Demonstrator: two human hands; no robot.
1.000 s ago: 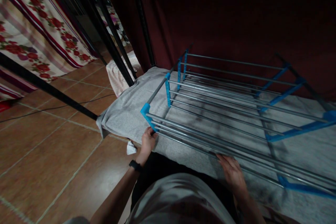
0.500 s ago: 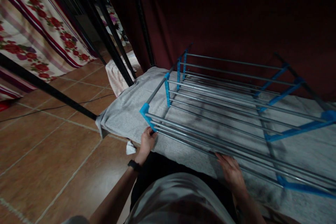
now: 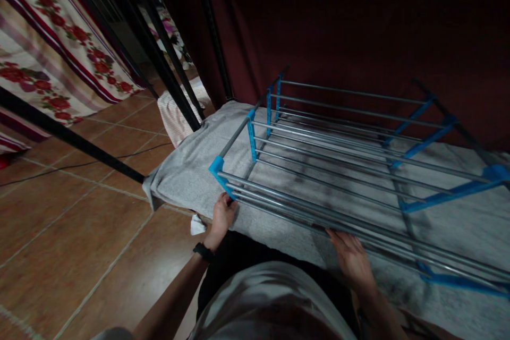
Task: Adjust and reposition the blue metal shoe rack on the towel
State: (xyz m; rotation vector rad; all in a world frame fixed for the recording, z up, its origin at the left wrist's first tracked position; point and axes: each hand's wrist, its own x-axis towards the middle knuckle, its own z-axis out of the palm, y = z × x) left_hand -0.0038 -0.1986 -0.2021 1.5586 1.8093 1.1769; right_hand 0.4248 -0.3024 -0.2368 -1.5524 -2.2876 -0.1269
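A shoe rack of grey metal tubes and blue plastic connectors lies across a grey blanket. My left hand is closed at its near left corner, thumb and fingers around the lower end by the blue connector. Farther right, my right hand has its fingers curled over the lowest front tube. The fingertips of that hand are partly hidden behind the tube. At the right side, more blue connectors join the tube ends.
The grey blanket covers a low surface beneath the rack. A dark red panel stands behind it. Black metal posts and a slanting bar are on the left, over a tiled floor. A floral curtain hangs beyond.
The view has shifted very slightly, so the rack appears a little farther left. Both hands remain at nearly the same places on it.
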